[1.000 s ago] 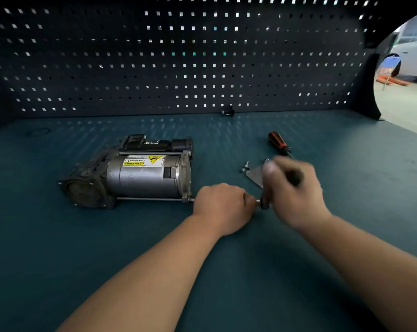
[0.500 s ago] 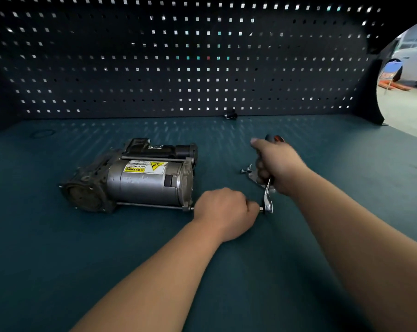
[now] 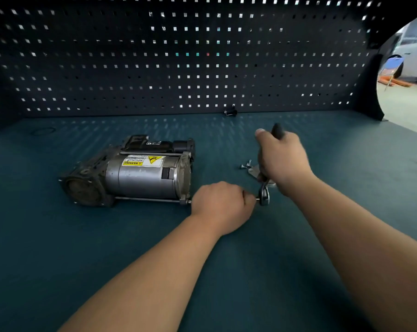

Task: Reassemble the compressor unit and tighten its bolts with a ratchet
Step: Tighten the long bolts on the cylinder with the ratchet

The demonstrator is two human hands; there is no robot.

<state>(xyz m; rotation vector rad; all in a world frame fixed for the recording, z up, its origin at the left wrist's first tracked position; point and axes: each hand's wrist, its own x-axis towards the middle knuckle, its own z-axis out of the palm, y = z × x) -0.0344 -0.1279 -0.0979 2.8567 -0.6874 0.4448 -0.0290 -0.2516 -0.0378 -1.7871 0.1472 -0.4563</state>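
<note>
1. Located compressor unit (image 3: 140,176) lying on its side on the bench (image 3: 59,248), left of centre, yellow warning label up, in front of the pegboard (image 3: 178,68).
2. Noted long through-bolt (image 3: 147,200) along the near side of the housing, ending at the right-hand flange.
3. Recorded left grip (image 3: 223,201) as a fist just beside that flange, wrapped round an extension bar (image 3: 257,199) in line with the bolt. Only a short stub visible between knuckles and ratchet head; socket end hidden, so cannot confirm seating on the bolt head.
4. Recorded right grip (image 3: 282,159) curled round the handle of the ratchet (image 3: 264,196), handle tilted up and away, head low beside the left knuckles.
5. Judged unit heavy and rigid: cast end pieces, metal can. Rolling possible on the round body under torque. Best braced at the end castings, not at the black connector block on top.
6. Judged bolt slender for its length, prone to flexing or cross-threading. Worth steadying the drive line close to the flange.
7. Judged ratchet stiff, its dark sleeve less slippery than bare metal. Best held high on the handle for leverage.
8. Logged loose screws (image 3: 245,164) and small metal plate (image 3: 254,170) just behind the right grip, within knocking range.
</note>
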